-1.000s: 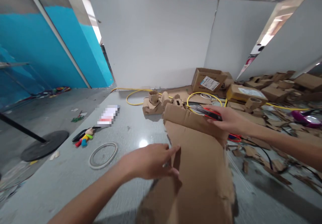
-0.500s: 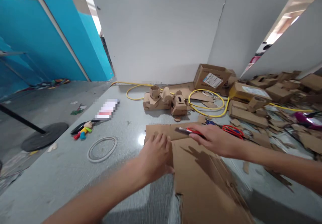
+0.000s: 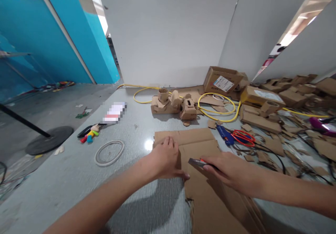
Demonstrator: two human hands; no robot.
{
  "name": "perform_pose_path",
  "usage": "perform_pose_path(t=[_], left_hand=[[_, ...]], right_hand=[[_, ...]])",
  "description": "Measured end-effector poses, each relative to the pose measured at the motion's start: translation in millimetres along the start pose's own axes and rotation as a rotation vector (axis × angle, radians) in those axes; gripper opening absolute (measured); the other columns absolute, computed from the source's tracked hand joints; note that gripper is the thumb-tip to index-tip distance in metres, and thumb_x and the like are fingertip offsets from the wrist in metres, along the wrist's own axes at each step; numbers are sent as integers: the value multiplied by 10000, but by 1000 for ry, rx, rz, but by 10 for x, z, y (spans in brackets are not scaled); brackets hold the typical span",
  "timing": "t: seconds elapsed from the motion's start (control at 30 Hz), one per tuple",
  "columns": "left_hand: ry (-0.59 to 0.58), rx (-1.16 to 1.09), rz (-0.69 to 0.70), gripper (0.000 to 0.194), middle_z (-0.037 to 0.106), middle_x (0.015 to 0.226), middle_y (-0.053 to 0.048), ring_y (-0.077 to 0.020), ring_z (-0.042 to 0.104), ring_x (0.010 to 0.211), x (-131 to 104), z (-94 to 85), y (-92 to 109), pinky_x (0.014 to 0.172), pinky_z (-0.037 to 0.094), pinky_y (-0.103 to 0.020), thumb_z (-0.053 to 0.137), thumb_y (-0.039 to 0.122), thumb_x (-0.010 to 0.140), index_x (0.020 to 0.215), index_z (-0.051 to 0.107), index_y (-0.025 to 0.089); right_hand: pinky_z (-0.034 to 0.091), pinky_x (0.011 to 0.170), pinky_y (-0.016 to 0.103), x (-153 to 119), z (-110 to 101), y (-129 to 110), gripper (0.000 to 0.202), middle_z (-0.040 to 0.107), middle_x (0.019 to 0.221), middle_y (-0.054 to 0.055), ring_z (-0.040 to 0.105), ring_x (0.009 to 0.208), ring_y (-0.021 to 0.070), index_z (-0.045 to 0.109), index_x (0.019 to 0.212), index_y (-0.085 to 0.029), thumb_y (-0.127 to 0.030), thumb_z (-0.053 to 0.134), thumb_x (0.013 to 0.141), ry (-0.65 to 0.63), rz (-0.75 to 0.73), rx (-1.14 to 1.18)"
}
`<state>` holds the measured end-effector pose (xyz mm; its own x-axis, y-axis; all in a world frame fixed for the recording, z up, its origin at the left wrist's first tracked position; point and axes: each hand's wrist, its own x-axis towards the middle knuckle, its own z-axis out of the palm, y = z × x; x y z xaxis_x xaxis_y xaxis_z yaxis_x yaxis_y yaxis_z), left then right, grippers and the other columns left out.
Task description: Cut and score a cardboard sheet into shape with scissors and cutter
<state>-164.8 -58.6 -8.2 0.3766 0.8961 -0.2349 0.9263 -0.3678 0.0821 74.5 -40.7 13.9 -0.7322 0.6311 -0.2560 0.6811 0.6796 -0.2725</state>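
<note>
A brown cardboard sheet [image 3: 202, 195] with a creased flap at its far end lies on the grey tabletop. My left hand [image 3: 166, 158] rests on its left edge, fingers stretched over the flap and thumb apart along the side. Above the sheet, my right hand [image 3: 228, 171] is closed around a utility knife [image 3: 196, 162] with a dark body and a bit of red. The knife's front end points left toward my left thumb; whether it touches the cardboard I cannot tell. Beyond my right hand lies a blue glue gun [image 3: 225, 134] beside a bundle of red cord [image 3: 244, 138].
Cardboard models [image 3: 165, 104] stand behind the sheet, near a yellow hose [image 3: 201, 109]. A labelled carton [image 3: 223, 80] leans by the white wall. Cardboard scraps [image 3: 270, 160] litter the right side. On the left are a white ring [image 3: 97, 157] and a small colourful figure [image 3: 90, 135].
My right hand has come nearer with the knife, from the creased flap down over the main sheet, uncovering the glue gun. My left hand stays on the left edge, its thumb now over the sheet.
</note>
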Motion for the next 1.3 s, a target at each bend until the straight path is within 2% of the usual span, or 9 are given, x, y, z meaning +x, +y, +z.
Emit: perform_pose_path(t=[0.33,0.47,0.6,0.77,0.9,1.07,1.17,1.3], left_hand=[[-12,15,13,1202,400,1534,-366,-457,337,1475,20,40,-5,1187,317,-488,592,884,714,1446,476,-63],[31,18,22,1161,470,1495,-341,-450,387,1446,25,74,-15,1162,349,-483,607,884,697,1419,518,-20],[52,29,31,1152,546,1428,-319,-449,465,1380,25,62,-12,1104,409,-491,646,864,684,1445,495,12],[18,77,26,1227,507,1461,-341,-453,436,1407,19,38,45,1127,385,-484,605,893,692,1493,437,-20],[58,88,4,1349,402,1522,-383,-497,342,1458,18,122,81,1108,396,-533,528,971,641,1524,383,-38],[71,8,5,1389,384,1521,-404,-517,328,1458,19,182,67,1104,398,-566,511,986,627,1520,368,-68],[39,2,-5,1375,326,1550,-409,-520,283,1478,28,174,65,1122,370,-573,559,958,634,1534,346,-58],[16,-1,-10,1359,322,1548,-415,-525,269,1481,31,155,71,1110,375,-570,609,927,636,1538,338,-53]], right_hand=[[282,554,290,36,70,6,280,768,800,58,703,672,197,729,1031,-210,-245,451,1023,68,-57,-87],[247,529,307,42,125,-22,279,773,812,80,707,660,215,725,1026,-187,-254,454,1026,62,-36,-191],[201,505,322,46,120,-68,227,742,781,55,666,597,188,696,1032,-189,-203,472,1002,95,-163,-295],[167,495,330,110,-34,-220,94,715,766,70,637,569,187,699,905,-155,-178,610,884,-60,-224,-461],[190,498,328,137,-52,-283,88,728,843,90,652,603,206,720,896,-162,-207,676,834,-105,-227,-537],[264,507,328,111,79,-214,162,719,875,103,656,636,215,732,949,-158,-207,703,797,-42,-278,-534],[315,513,325,127,115,-220,191,698,822,107,644,625,219,727,867,-149,-255,773,716,-50,-285,-535],[347,520,327,145,35,-343,106,676,755,89,630,604,205,708,757,-149,-181,775,680,-113,-258,-551]])
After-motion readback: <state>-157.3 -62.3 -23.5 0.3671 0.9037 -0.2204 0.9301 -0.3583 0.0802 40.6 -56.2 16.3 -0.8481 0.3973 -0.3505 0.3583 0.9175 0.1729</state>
